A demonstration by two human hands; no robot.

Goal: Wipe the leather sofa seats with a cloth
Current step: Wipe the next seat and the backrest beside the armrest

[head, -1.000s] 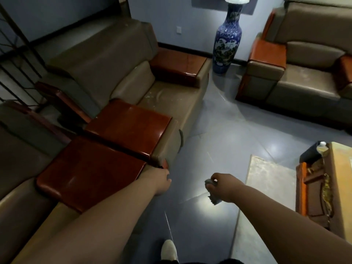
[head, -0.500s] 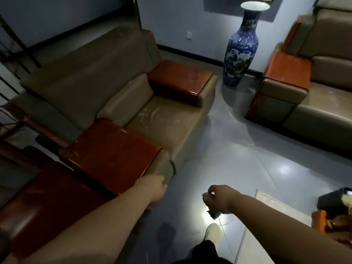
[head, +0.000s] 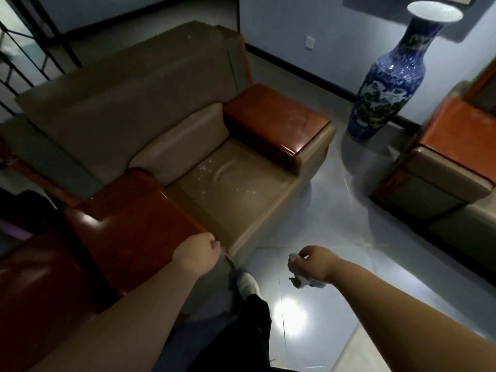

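A tan leather armchair [head: 150, 103] with glossy red-brown wooden armrests stands ahead of me. Its seat cushion [head: 230, 194] carries white specks and a crease near the back. My right hand [head: 312, 264] grips a crumpled grey-white cloth [head: 303, 280] above the floor, in front of the seat's front right corner. My left hand [head: 197, 253] hangs with curled fingers at the front end of the near armrest [head: 134, 224] and holds nothing that I can see.
A tall blue-and-white vase [head: 389, 76] stands on the grey tiled floor [head: 335, 224] to the right of the armchair. Another tan sofa [head: 440, 178] with wooden armrests fills the right edge. A second armrest [head: 35, 285] lies at lower left. My foot [head: 248, 283] is between my hands.
I have stepped forward and turned toward the armchair, which now fills the view's middle. Both hands kept their posture, with the cloth still in my right hand.
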